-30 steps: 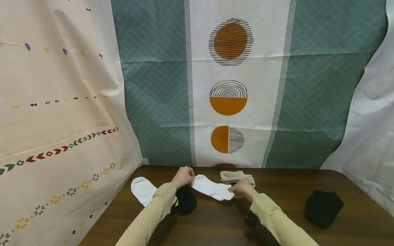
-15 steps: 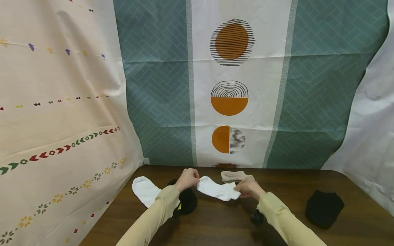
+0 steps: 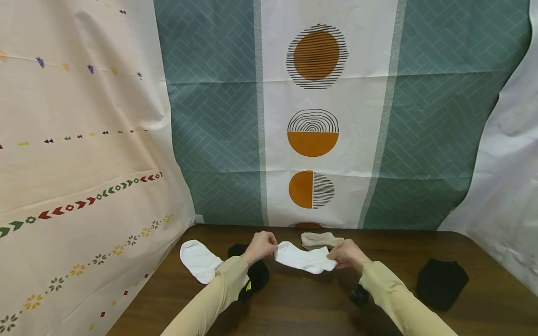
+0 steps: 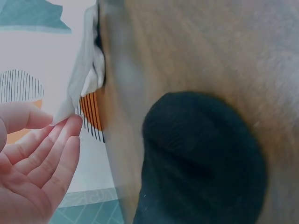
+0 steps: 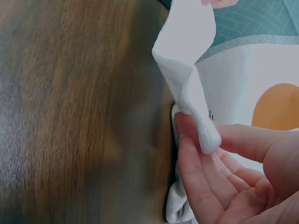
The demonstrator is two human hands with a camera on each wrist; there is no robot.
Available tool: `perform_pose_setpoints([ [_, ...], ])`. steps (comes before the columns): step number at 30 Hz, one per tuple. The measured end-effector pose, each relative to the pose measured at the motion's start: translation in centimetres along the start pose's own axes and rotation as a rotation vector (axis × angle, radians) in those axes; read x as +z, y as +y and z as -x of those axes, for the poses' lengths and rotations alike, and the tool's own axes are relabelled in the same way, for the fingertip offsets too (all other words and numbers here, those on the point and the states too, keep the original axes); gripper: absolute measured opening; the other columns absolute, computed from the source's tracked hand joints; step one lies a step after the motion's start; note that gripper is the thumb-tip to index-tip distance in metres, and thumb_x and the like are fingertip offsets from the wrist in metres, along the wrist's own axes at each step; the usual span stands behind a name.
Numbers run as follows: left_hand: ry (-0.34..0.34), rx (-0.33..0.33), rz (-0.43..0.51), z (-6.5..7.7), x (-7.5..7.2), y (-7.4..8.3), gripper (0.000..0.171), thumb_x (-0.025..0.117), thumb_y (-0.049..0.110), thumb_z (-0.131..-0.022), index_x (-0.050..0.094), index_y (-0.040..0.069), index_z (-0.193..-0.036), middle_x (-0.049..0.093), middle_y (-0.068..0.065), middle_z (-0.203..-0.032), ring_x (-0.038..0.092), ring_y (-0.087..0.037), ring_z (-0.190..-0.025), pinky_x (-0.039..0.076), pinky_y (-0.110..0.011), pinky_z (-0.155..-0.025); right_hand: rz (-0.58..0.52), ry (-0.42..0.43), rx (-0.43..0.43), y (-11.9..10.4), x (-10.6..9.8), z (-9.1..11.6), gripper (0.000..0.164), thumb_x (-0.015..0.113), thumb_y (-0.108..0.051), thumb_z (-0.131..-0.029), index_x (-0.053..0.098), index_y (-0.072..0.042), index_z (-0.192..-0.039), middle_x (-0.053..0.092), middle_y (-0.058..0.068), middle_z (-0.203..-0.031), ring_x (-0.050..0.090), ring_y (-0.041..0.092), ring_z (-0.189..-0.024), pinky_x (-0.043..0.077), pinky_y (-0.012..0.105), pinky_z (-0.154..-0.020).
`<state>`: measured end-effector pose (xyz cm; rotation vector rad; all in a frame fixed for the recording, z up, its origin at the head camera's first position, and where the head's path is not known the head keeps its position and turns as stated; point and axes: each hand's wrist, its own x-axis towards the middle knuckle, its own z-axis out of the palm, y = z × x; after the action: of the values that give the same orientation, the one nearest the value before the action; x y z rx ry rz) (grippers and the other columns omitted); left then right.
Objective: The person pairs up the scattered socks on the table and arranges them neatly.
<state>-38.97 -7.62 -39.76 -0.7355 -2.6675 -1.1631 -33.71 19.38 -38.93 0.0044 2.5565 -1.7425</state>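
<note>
A white sock (image 3: 300, 259) is stretched between my two hands over the table. My left hand (image 3: 261, 247) pinches its toe end between thumb and fingertips, as the left wrist view shows. At the cuff end, my right hand (image 3: 348, 255) pinches the sock between thumb and fingers. Below my left hand lies a black sock (image 4: 201, 158), partly covered by the wrist and sleeve in the head view. A beige sock (image 3: 319, 239) lies just behind the held one.
Another white sock (image 3: 199, 261) lies flat at the left of the brown table (image 3: 294, 308). Far to the right is a second black sock (image 3: 442, 283). Patterned cloth (image 3: 315, 140) hangs behind the table, and a cream cloth (image 3: 84, 186) along its left side.
Both hands have moved to the right with the white sock held between them. More of the white sock at the left and the black sock beneath my left hand now shows.
</note>
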Motion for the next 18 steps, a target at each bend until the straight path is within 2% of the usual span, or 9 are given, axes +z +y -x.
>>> perform_pose_setpoints([
  [6,-0.003,-0.019,0.015,0.4,0.7,0.1,0.007,0.061,-0.001,-0.076,0.06,0.003,-0.07,0.053,0.0,-0.058,0.054,-0.014,-0.047,0.043,-0.023,-0.044,0.034,-0.01,0.01,0.4,-0.7,0.1,0.013,0.066,0.002,-0.074,0.061,0.012,-0.081,0.058,0.007,-0.069,0.056,0.017,-0.059,0.05,0.037,-0.059],
  [14,0.002,0.001,0.046,0.5,1.4,0.5,0.006,0.061,0.0,-0.077,0.061,0.002,-0.071,0.054,0.0,-0.058,0.059,-0.026,-0.053,0.043,-0.024,-0.043,0.087,-0.009,0.037,0.4,-1.6,0.2,0.014,0.066,0.0,-0.076,0.061,0.011,-0.081,0.057,0.006,-0.068,0.055,0.016,-0.06,0.05,0.035,-0.059],
  [18,-0.007,-0.002,0.048,0.4,1.8,0.6,0.006,0.062,0.0,-0.077,0.061,0.002,-0.072,0.054,0.0,-0.058,0.058,-0.022,-0.051,0.043,-0.024,-0.044,0.101,-0.005,0.035,0.6,-2.0,0.4,0.014,0.067,0.0,-0.075,0.062,0.011,-0.081,0.057,0.006,-0.067,0.054,0.015,-0.058,0.05,0.034,-0.058],
])
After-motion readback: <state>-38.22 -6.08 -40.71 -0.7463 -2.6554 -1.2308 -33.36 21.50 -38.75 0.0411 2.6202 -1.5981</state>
